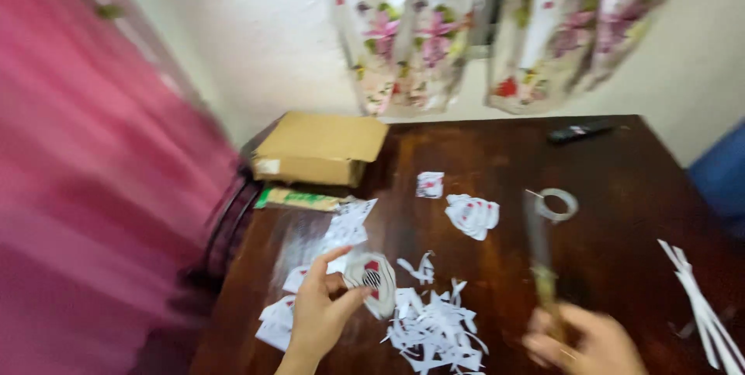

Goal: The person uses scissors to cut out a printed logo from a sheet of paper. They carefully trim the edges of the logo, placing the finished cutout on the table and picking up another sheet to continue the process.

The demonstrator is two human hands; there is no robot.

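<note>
My left hand point(320, 314) holds a small round paper cut-out point(372, 280) with a red and black pattern between thumb and fingers, low over a dark wooden table point(605, 173). My right hand point(587, 342), blurred at the bottom edge, grips a pair of scissors point(537, 244) whose blades point away from me. A heap of white paper scraps point(434, 327) lies between the two hands. More printed paper pieces point(283, 314) lie under and beside my left hand.
A cardboard box point(322, 147) sits at the table's far left corner, a green strip point(299, 199) in front of it. A stack of cut-outs point(472, 215), a tape roll point(559, 204), a dark remote-like object point(580, 130) and long white strips point(702, 307) lie around. Pink curtain point(93, 189) at left.
</note>
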